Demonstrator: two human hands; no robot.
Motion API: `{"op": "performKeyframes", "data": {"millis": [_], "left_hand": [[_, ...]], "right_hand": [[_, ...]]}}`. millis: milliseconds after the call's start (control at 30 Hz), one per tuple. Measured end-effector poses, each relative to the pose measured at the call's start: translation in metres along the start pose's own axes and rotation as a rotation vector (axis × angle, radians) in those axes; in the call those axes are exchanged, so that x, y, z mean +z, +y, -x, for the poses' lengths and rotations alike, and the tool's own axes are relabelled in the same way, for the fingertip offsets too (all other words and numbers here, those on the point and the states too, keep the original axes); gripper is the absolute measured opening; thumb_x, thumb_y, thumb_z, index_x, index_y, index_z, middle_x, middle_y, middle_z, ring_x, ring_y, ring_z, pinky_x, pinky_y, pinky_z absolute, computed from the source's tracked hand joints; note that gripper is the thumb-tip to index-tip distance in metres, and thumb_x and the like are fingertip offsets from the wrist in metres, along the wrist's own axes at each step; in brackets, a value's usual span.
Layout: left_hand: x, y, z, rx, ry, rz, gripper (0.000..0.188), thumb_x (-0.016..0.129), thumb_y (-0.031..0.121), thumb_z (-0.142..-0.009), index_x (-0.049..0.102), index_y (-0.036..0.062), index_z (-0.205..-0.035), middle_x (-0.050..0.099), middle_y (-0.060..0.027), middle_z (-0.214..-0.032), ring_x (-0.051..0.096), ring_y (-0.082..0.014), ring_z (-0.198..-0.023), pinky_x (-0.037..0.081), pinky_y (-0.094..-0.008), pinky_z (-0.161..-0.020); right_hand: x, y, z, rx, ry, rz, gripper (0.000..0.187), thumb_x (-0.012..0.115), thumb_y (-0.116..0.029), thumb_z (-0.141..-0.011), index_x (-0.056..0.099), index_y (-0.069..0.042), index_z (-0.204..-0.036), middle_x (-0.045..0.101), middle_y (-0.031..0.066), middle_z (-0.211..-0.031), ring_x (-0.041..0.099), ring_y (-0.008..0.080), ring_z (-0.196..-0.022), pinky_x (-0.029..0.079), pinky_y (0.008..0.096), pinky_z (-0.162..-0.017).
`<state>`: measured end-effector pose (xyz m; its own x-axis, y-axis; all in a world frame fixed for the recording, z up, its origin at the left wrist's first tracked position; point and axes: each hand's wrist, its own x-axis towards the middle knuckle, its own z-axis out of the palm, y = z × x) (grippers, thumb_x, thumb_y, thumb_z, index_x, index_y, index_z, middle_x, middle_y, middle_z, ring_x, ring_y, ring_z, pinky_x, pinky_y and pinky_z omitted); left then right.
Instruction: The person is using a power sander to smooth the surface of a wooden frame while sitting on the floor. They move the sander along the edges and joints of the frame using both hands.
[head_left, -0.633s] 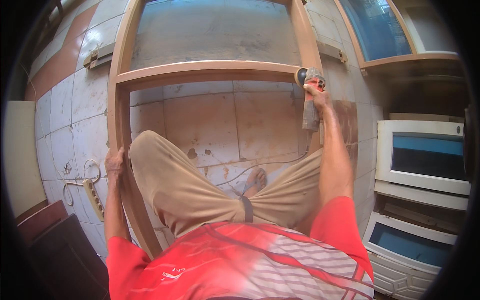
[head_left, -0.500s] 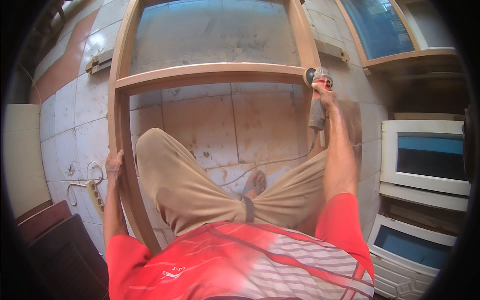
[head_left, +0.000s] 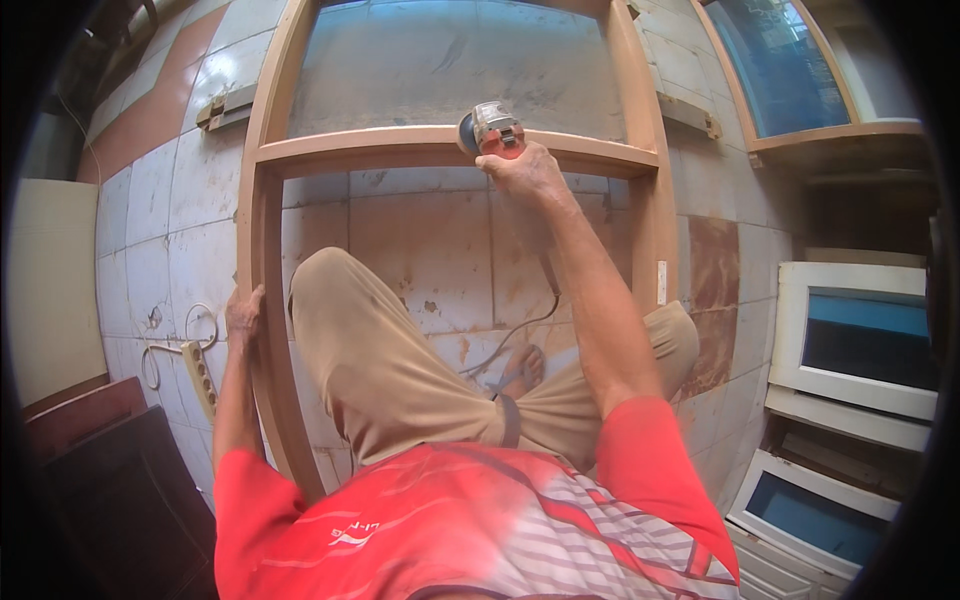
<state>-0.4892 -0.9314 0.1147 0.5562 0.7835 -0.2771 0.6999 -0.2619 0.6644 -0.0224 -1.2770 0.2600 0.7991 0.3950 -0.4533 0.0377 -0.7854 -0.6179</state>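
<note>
My right hand (head_left: 526, 174) is wrapped round an angle grinder (head_left: 495, 125) with a red and grey body. The grinder's round disc (head_left: 467, 133) rests at the crossbar (head_left: 370, 143) of a wooden frame, near the bar's middle. A cord (head_left: 528, 322) trails from the tool down between my legs. On the left, my left hand (head_left: 243, 312) grips the side rail (head_left: 268, 230) of the frame, its fingers over the rail's outer edge. The frame surrounds my bent knees, and a dusty panel (head_left: 450, 70) shows within its far part.
A power strip (head_left: 199, 378) with a looped cable lies on the tiled floor (head_left: 140, 220) at left. Dark boards (head_left: 120, 500) lean at lower left. White-framed panels (head_left: 790, 330) are stacked on the right. Wooden blocks (head_left: 228, 106) (head_left: 690, 114) lie under the frame's sides.
My right hand has carried the grinder leftward along the crossbar, from its right end to about its middle. My left hand stays on the side rail. The view has shifted slightly.
</note>
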Motion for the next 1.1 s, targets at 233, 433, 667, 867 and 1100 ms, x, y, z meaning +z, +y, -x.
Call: {"op": "performKeyframes", "data": {"millis": [233, 433, 667, 867, 1100], "left_hand": [[-0.003, 0.003, 0.011, -0.042, 0.037, 0.045, 0.038, 0.068, 0.029, -0.094, 0.067, 0.0012, -0.120, 0.075, -0.0150, -0.104, 0.071, -0.0269, -0.096, 0.054, -0.0379, -0.085], [-0.001, 0.020, 0.013, -0.072, 0.055, 0.041, 0.039, 0.067, 0.030, -0.095, 0.067, 0.0008, -0.122, 0.074, -0.0157, -0.106, 0.071, -0.0271, -0.097, 0.054, -0.0370, -0.085], [0.001, -0.020, 0.005, 0.106, 0.084, -0.075, 0.035, 0.066, 0.030, -0.095, 0.067, 0.0016, -0.115, 0.072, -0.0189, -0.102, 0.070, -0.0323, -0.093, 0.054, -0.0411, -0.083], [0.007, 0.017, -0.003, -0.069, 0.127, -0.213, 0.053, 0.071, 0.046, -0.088, 0.067, 0.0050, -0.121, 0.074, -0.0212, -0.103, 0.071, -0.0373, -0.096, 0.057, -0.0438, -0.081], [0.003, 0.074, 0.051, -0.296, 0.063, -0.783, 0.074, 0.060, 0.056, -0.091, 0.050, 0.0002, -0.139, 0.059, -0.0263, -0.132, 0.059, -0.0409, -0.121, 0.047, -0.0519, -0.101]], "right_hand": [[-0.092, 0.091, -0.011, 0.136, 0.162, -0.005, 0.053, 0.080, -0.045, -0.074, 0.074, -0.003, -0.105, 0.071, 0.0107, -0.099, 0.066, 0.0196, -0.088, 0.053, 0.0361, -0.083], [-0.177, 0.202, -0.022, 0.332, 0.406, -0.372, 0.061, 0.080, -0.044, -0.075, 0.071, 0.007, -0.107, 0.069, 0.0108, -0.094, 0.066, 0.0210, -0.084, 0.053, 0.0377, -0.076], [-0.113, 0.144, -0.038, 0.080, 0.265, -0.296, 0.058, 0.080, -0.042, -0.076, 0.072, 0.002, -0.113, 0.070, 0.0097, -0.098, 0.067, 0.0207, -0.085, 0.053, 0.0354, -0.079], [-0.031, 0.034, -0.028, -0.195, 0.097, -0.097, 0.052, 0.079, -0.044, -0.078, 0.076, 0.000, -0.104, 0.071, 0.0096, -0.098, 0.066, 0.0183, -0.091, 0.052, 0.0353, -0.082], [-0.021, -0.106, 0.043, -0.086, -0.193, -0.271, 0.052, 0.079, -0.044, -0.081, 0.071, -0.001, -0.108, 0.065, 0.0044, -0.091, 0.061, 0.0158, -0.079, 0.050, 0.0326, -0.073]]}}
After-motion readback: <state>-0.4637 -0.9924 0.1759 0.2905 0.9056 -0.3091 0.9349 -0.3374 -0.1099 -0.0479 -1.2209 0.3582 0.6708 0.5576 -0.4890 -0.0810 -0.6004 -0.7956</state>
